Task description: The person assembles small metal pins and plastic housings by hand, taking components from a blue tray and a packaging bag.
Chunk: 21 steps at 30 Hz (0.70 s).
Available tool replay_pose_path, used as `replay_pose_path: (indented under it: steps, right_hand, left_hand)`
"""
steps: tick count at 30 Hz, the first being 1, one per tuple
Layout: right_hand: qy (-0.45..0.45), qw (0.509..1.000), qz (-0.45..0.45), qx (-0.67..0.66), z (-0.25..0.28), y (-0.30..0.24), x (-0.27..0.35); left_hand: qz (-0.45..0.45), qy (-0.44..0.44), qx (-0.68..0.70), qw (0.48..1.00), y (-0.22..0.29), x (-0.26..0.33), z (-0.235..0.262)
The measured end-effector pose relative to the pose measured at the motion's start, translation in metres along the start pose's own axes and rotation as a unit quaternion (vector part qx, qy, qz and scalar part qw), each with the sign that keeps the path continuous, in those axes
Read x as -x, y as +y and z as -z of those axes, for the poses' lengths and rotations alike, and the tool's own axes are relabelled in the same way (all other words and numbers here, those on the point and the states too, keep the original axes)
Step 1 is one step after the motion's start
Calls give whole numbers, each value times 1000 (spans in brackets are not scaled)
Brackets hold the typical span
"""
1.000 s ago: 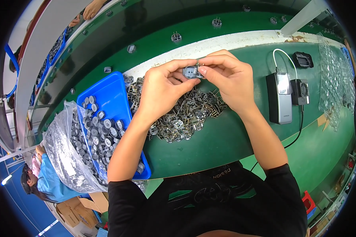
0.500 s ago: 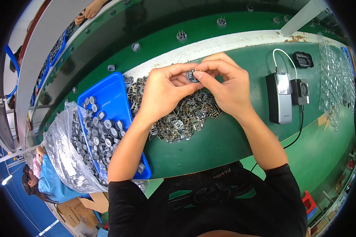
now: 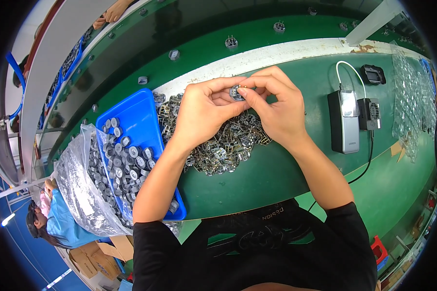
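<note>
Between my two hands, above the green table, is a small round dark electronic part (image 3: 236, 93) with brass-coloured pins at its edge. My left hand (image 3: 205, 112) pinches it from the left, fingers curled behind it. The thumb and forefinger of my right hand (image 3: 280, 107) close on its right side, by the pins. Below my hands lies a heap of loose circuit parts (image 3: 219, 154) with metal prongs. Left of my left forearm, a blue tray (image 3: 145, 114) and a clear plastic bag (image 3: 75, 167) hold many round grey caps (image 3: 126, 167).
A conveyor belt (image 3: 201, 52) with spaced-out small parts runs beyond a white rail (image 3: 277, 50). At the right are a silver-black power bank (image 3: 344, 121), a cabled black adapter (image 3: 369, 114), a black holder (image 3: 373, 74) and clear plastic trays (image 3: 407, 106). Another person (image 3: 65, 218) sits far left.
Parts on the belt have shifted to the right. My hands stay at nearly the same place, and the round part is turned slightly between my fingers.
</note>
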State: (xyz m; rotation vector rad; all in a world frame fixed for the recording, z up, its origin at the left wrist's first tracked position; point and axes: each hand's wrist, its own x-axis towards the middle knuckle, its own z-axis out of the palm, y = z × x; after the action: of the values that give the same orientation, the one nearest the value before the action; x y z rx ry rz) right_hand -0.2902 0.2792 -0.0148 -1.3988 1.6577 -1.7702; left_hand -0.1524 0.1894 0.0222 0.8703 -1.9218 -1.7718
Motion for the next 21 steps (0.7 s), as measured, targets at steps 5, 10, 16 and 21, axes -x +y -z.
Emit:
replay_pose_path:
  steps: [5, 10, 16, 21]
  right_hand:
    - [-37, 999, 24, -7, 17, 6, -14]
    - [-111, 984, 7, 139, 44, 21, -24]
    - [-221, 947, 11, 234, 37, 30, -19]
    - [-184, 949, 9, 254, 36, 34, -15]
  left_hand:
    - [6, -10, 71, 997, 6, -9, 17]
    - [-2, 99, -190, 977, 15, -60, 55]
    - [-4, 172, -406, 898, -29, -125, 77]
    - [-39, 142, -479, 865, -33, -139, 72]
